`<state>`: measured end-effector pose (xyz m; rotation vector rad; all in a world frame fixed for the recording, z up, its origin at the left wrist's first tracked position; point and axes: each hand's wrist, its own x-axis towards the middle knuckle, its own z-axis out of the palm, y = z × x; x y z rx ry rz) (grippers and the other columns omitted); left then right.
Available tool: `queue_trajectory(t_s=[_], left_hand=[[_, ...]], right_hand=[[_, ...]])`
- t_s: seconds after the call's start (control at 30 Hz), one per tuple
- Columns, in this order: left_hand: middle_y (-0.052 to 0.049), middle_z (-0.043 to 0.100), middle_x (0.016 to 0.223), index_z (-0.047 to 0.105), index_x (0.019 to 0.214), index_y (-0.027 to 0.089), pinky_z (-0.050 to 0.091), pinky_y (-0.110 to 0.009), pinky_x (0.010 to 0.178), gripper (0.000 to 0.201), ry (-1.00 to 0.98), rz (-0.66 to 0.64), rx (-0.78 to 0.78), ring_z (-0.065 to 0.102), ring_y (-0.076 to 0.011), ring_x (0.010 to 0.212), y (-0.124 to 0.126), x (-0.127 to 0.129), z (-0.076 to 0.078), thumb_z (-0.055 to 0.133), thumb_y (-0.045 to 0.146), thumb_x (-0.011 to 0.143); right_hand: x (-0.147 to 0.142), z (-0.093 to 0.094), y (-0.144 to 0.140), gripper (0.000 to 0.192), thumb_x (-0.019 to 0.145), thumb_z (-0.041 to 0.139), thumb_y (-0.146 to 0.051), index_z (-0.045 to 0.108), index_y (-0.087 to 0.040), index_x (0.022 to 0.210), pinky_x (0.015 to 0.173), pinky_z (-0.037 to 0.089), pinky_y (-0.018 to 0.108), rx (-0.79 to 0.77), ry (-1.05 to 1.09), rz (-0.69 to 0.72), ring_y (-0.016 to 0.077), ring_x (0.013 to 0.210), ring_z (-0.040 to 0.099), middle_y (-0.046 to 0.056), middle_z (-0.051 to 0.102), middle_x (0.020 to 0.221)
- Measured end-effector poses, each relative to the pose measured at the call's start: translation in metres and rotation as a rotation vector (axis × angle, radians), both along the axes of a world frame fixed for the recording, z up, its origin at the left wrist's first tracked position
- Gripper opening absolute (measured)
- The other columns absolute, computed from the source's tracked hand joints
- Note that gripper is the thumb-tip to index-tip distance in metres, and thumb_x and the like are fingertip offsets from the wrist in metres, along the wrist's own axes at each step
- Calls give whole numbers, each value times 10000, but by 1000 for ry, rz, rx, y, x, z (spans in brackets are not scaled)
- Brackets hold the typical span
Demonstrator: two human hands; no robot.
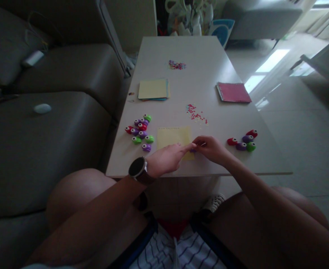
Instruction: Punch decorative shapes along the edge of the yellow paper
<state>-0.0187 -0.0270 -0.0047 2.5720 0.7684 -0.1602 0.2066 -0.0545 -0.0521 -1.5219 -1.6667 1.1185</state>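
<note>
Your left hand [167, 158] and right hand [211, 148] meet fingertip to fingertip, pinched on a small purple plastic punch [193, 150] at the pale yellow paper sheet's [172, 137] near edge, steadying it; more punches cluster left [140, 131] and right [244, 141].

both hands [192, 151] pinch a purple punch [193, 150] on yellow paper [172, 137]

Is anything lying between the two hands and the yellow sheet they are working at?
Nothing visible does. The left hand and right hand already meet over the near right corner of the yellow sheet, with a small purple thing between their fingertips. The punch clusters lie off to either side.
</note>
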Motion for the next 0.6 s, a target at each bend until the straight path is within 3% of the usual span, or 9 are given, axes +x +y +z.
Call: queue_trajectory(t_s=[0.27,0.6], left_hand=[[-141,615,1401,384,1545,231,500,-375,1046,758,4,-25,-26,624,-260,1226,1,5,3,542,13,837],[-115,656,1344,459,1504,231,488,-350,1054,734,10,-14,-20,641,-232,1204,4,10,0,540,-7,814]], right_hand=[[-4,-3,9,76,721,641,-140,705,-179,740,583,421,264,-38,-127,-79,161,650,603,40,703,696],[-11,8,18,50,690,674,-137,656,-178,666,573,388,251,-107,-213,-58,134,636,552,18,678,682]])
